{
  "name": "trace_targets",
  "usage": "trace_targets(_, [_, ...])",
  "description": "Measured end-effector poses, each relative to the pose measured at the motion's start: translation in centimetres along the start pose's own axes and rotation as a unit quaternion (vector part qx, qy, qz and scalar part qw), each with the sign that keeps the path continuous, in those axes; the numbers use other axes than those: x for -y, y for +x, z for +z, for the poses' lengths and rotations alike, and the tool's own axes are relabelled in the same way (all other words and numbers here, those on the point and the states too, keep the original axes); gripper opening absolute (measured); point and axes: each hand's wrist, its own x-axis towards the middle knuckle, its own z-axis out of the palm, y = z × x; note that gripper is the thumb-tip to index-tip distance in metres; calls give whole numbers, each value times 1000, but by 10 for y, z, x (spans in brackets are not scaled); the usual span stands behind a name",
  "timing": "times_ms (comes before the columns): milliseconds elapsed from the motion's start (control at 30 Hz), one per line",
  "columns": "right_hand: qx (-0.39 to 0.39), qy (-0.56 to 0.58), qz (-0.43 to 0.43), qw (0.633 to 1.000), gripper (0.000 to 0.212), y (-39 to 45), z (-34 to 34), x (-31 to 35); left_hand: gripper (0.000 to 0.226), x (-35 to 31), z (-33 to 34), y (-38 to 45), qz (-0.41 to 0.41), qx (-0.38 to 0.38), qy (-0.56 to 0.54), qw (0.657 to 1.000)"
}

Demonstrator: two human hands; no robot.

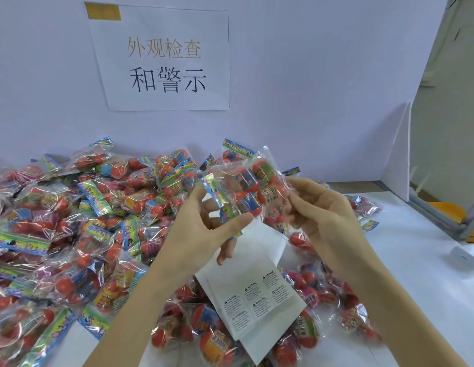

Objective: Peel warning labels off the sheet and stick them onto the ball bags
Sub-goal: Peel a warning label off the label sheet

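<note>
fingers: left hand [204,229] and right hand [320,210] both grip ball bag [246,186] | label sheet [251,295] below

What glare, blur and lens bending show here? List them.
Head view: even, soft light; glare streaks on the held ball bag and the pile of bags; label sheet print too blurred to read; wall sign sharp but skewed by the wide lens.

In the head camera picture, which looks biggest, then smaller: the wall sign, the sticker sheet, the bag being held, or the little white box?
1. Wall sign
2. Sticker sheet
3. Held bag
4. White box

The sheet sits nearer the camera and is partly hidden, so its rank is unsure.
</note>
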Motion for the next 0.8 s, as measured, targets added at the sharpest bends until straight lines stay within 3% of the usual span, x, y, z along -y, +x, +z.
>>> trace_targets(167, [25, -19, -38, 999, 26, 0, -4, 3, 29, -6, -6, 2, 38, 37, -29, 998])
trace_targets(233, [17, -109, -89, 990, 24, -1, -3, 1, 28, -3, -5, 3, 20, 0, 8, 1000])
trace_targets(300, [6, -244, -162, 956, 24, -1, -5, -1, 49, 3, -8, 6, 23, -90, 95, 991])
trace_targets(367, [0, -376, -231, 898, 24, -1, -9, -2, 54, 1, -7, 7, -7, -118, 84, 989])
trace_targets(433, [9, -462, -304, 833, 21, -3, -8, -5, 73, -6, -3, 7, -119, -58, -64, 989])
trace_targets(500, [45, -487, -349, 799, 19, -5, -4, -9, 80, -11, 2, 6, -214, 18, -146, 966])
trace_targets(533, [62, -490, -358, 793, 21, -6, -1, -10, 74, -10, 5, 5, -225, 34, -158, 961])
trace_targets(600, [81, -469, -343, 810, 23, -8, 4, -9, 49, -4, 8, 3, -187, 19, -194, 963])
trace_targets(667, [68, -421, -294, 855, 27, -10, 12, -9, 37, 1, 8, 2, -140, -8, -219, 966])
trace_targets(767, [10, -234, -118, 965, 37, -11, 23, -5, 63, 4, 8, 3, -64, -60, -207, 974])
trace_targets(800, [0, -166, -45, 985, 39, -11, 25, -2, 76, 4, 9, 3, -50, -85, -200, 975])
